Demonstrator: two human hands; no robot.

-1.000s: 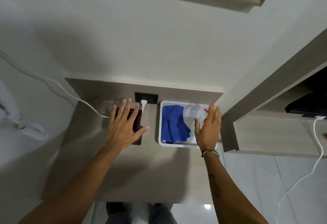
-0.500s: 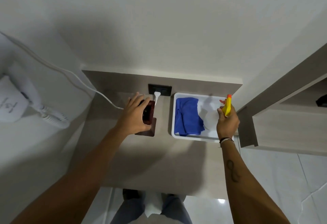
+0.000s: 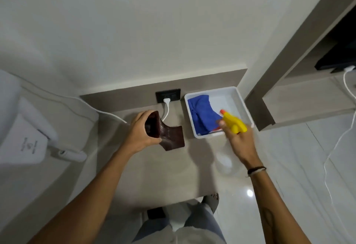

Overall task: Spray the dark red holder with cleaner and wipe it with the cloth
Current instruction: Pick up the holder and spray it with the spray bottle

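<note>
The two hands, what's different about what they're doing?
The left hand grips the dark red holder above the counter; the right hand grips the yellow-topped spray bottle near the white tray. The left looks sharp; the right is blurred. Both are closed on something.

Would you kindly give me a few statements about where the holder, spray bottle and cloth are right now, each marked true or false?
1. The left hand grips the dark red holder. True.
2. The blue cloth lies in the white tray. True.
3. The right hand holds the cloth. False: it holds the yellow-topped spray bottle.
4. The wall socket has nothing plugged in. False: a white plug is in it.
5. The tray sits left of the holder. False: it sits to its right.
</note>
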